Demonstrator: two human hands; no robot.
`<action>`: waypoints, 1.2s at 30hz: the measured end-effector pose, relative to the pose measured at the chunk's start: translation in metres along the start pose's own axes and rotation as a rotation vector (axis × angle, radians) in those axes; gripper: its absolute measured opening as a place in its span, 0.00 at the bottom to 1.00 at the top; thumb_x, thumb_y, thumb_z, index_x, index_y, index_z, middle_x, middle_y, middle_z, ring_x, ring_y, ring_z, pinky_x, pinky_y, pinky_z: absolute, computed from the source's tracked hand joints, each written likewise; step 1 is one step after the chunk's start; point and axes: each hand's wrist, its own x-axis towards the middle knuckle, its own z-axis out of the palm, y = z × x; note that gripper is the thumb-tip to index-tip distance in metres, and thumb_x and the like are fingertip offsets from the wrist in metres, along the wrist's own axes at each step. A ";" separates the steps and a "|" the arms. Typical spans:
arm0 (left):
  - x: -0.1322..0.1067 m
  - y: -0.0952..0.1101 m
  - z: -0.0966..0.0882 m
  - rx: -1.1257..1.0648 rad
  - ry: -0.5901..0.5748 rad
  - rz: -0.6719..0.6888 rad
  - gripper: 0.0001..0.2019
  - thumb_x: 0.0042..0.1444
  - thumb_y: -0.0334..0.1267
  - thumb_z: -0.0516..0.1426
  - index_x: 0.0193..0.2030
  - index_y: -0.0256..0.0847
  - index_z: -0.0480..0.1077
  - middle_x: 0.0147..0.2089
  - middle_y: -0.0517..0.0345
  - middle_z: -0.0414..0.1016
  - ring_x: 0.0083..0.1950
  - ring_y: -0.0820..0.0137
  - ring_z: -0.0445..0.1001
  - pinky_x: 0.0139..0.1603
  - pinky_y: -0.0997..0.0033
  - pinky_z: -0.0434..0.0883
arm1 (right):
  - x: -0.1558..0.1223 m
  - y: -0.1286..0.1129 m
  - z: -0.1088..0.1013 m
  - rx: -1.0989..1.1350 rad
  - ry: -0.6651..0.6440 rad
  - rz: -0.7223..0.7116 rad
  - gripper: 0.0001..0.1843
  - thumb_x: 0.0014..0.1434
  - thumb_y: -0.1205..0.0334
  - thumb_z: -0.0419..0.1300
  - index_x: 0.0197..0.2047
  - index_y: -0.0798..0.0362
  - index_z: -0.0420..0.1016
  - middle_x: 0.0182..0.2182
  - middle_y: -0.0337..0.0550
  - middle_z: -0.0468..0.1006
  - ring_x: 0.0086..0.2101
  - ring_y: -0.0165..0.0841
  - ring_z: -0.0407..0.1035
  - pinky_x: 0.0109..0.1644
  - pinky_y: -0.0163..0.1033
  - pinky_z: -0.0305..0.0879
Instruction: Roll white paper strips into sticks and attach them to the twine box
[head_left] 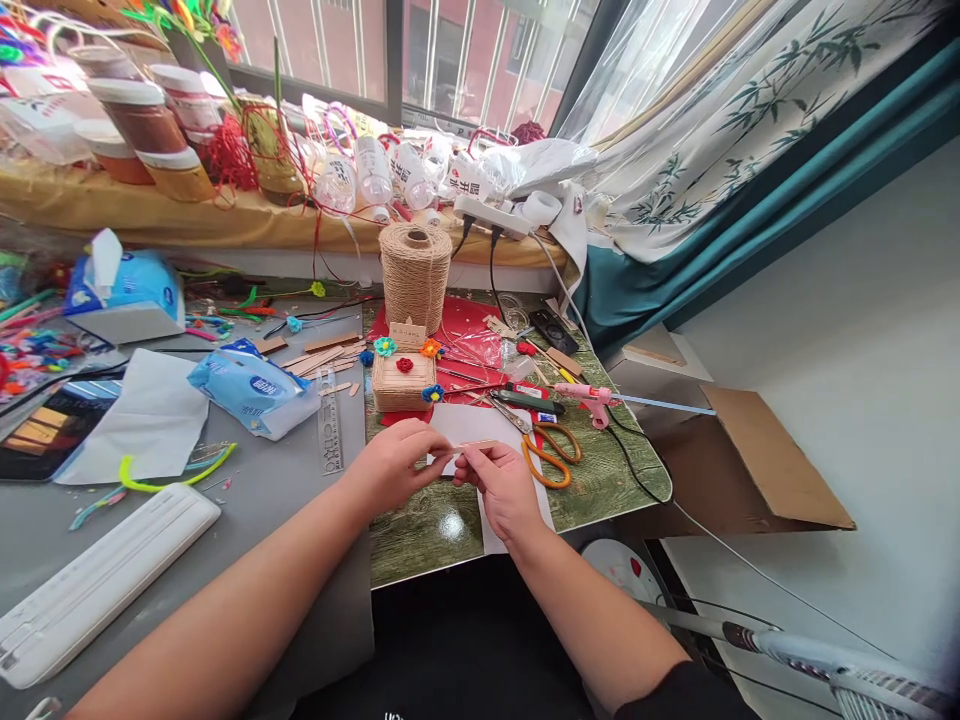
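My left hand [401,468] and my right hand [504,492] meet over a white sheet of paper [538,500] near the table's front edge. Between thumb and fingers, my right hand pinches a thin wooden strip [477,443]. The fingertips of my left hand are closed at the strip's left end; fingers partly hide it. Just beyond stands a twine-wrapped box [397,388] with small crocheted-looking flowers on its corners and a red flower [405,365] on top. Scissors with orange handles [551,455] lie right of my right hand.
A twine spool [415,275] stands behind the box. A pink glue gun [589,397] with a long glue stick lies at the right, its cable trailing over the edge. To the left are a clear ruler [330,425], tissue packs [251,390] and a white paper trimmer [105,585].
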 end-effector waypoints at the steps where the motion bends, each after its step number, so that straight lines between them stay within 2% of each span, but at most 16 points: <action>1: 0.000 0.003 -0.001 -0.055 -0.049 -0.102 0.08 0.65 0.43 0.58 0.44 0.41 0.72 0.36 0.57 0.76 0.37 0.69 0.73 0.40 0.69 0.70 | 0.000 0.000 0.000 -0.016 -0.022 -0.010 0.13 0.56 0.53 0.72 0.36 0.54 0.82 0.28 0.40 0.81 0.26 0.29 0.74 0.34 0.37 0.75; 4: 0.003 0.010 -0.003 -0.235 -0.277 -0.346 0.17 0.70 0.51 0.49 0.39 0.41 0.68 0.31 0.61 0.72 0.31 0.71 0.69 0.33 0.72 0.66 | -0.003 0.000 -0.001 -0.082 -0.096 -0.044 0.12 0.57 0.53 0.71 0.36 0.54 0.82 0.28 0.40 0.80 0.26 0.30 0.72 0.32 0.37 0.73; 7: 0.006 0.015 -0.005 -0.274 -0.452 -0.379 0.24 0.73 0.53 0.41 0.32 0.40 0.64 0.28 0.62 0.68 0.29 0.71 0.65 0.33 0.72 0.62 | -0.005 0.001 -0.002 -0.123 -0.116 -0.050 0.12 0.58 0.53 0.71 0.35 0.54 0.82 0.27 0.40 0.80 0.27 0.30 0.72 0.31 0.36 0.73; 13: 0.008 0.016 -0.005 -0.193 -0.497 -0.276 0.23 0.72 0.51 0.41 0.33 0.40 0.65 0.30 0.60 0.68 0.31 0.70 0.63 0.34 0.71 0.59 | -0.006 0.004 -0.001 -0.100 -0.122 -0.058 0.11 0.59 0.54 0.70 0.35 0.54 0.81 0.26 0.39 0.78 0.26 0.29 0.72 0.31 0.36 0.73; 17: 0.007 0.016 -0.006 -0.180 -0.501 -0.270 0.23 0.73 0.50 0.41 0.34 0.41 0.67 0.31 0.60 0.68 0.31 0.70 0.63 0.35 0.72 0.59 | -0.006 0.005 -0.002 -0.111 -0.113 -0.065 0.12 0.60 0.53 0.70 0.35 0.54 0.81 0.27 0.39 0.79 0.25 0.30 0.72 0.30 0.37 0.72; 26: 0.007 0.019 -0.008 -0.322 -0.483 -0.244 0.23 0.73 0.49 0.42 0.38 0.41 0.72 0.35 0.59 0.74 0.35 0.70 0.67 0.40 0.72 0.62 | -0.007 0.003 0.004 -0.172 -0.135 -0.089 0.12 0.62 0.52 0.68 0.37 0.53 0.81 0.29 0.40 0.79 0.28 0.31 0.72 0.34 0.39 0.73; 28: 0.006 0.015 -0.008 -0.347 -0.435 -0.296 0.23 0.72 0.50 0.43 0.35 0.40 0.69 0.31 0.61 0.69 0.32 0.71 0.64 0.37 0.72 0.61 | -0.004 -0.006 -0.002 -0.302 -0.172 -0.138 0.13 0.65 0.51 0.64 0.40 0.52 0.81 0.30 0.42 0.80 0.30 0.33 0.74 0.38 0.41 0.73; 30: 0.004 0.011 -0.007 -0.376 -0.371 -0.359 0.23 0.72 0.51 0.44 0.30 0.40 0.64 0.28 0.62 0.64 0.30 0.72 0.61 0.34 0.72 0.59 | 0.002 -0.020 -0.017 -0.535 -0.161 -0.260 0.13 0.67 0.52 0.60 0.45 0.51 0.80 0.36 0.45 0.81 0.35 0.36 0.75 0.45 0.45 0.74; 33: 0.002 0.004 -0.007 -0.463 -0.300 -0.395 0.24 0.72 0.51 0.44 0.28 0.40 0.60 0.27 0.63 0.61 0.29 0.72 0.59 0.33 0.72 0.59 | 0.012 -0.044 -0.058 -1.055 0.000 -0.507 0.14 0.68 0.57 0.57 0.52 0.51 0.78 0.49 0.51 0.79 0.49 0.42 0.72 0.59 0.51 0.67; 34: 0.001 0.003 -0.007 -0.493 -0.282 -0.397 0.24 0.72 0.51 0.43 0.27 0.40 0.60 0.27 0.63 0.60 0.29 0.72 0.59 0.33 0.72 0.59 | 0.016 -0.050 -0.074 -1.225 0.047 -0.524 0.14 0.68 0.58 0.57 0.52 0.52 0.77 0.51 0.53 0.77 0.53 0.44 0.70 0.62 0.53 0.64; 36: 0.000 0.001 -0.008 -0.529 -0.254 -0.397 0.24 0.72 0.51 0.43 0.27 0.40 0.60 0.26 0.63 0.60 0.29 0.72 0.59 0.33 0.72 0.59 | 0.020 -0.057 -0.104 -1.493 0.094 -0.435 0.15 0.66 0.61 0.58 0.53 0.53 0.77 0.52 0.55 0.76 0.54 0.46 0.69 0.63 0.55 0.62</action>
